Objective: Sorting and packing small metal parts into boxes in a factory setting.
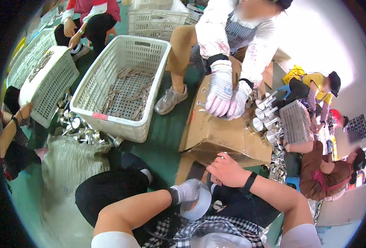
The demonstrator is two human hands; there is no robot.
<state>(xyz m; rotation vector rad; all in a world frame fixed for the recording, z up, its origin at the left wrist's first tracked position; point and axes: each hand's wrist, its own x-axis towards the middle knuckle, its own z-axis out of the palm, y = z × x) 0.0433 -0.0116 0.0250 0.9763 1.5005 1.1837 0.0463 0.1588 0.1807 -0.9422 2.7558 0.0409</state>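
Note:
In my lap, my left hand (187, 191), in a whitish glove, is closed at the rim of a white roll of what looks like tape (203, 210). My bare right hand (227, 170), a black band at its wrist, has curled fingers beside the near edge of a cardboard box (220, 134). A small white bit shows at its fingertips; what they pinch is not clear. Between my hands is a dark flat piece (196, 170). A small shiny metal part (219, 206) lies by the roll. Across the box, a co-worker's gloved hands (226, 95) press together on its top.
A white plastic crate (147, 126) holding flat metal strips stands ahead left. Metal fittings lie in piles left (83, 131) and right (277, 159). Round-headed metal parts (265, 113) stand along the box's right edge. A pale woven sack (67, 177) is at my left. Other people sit around.

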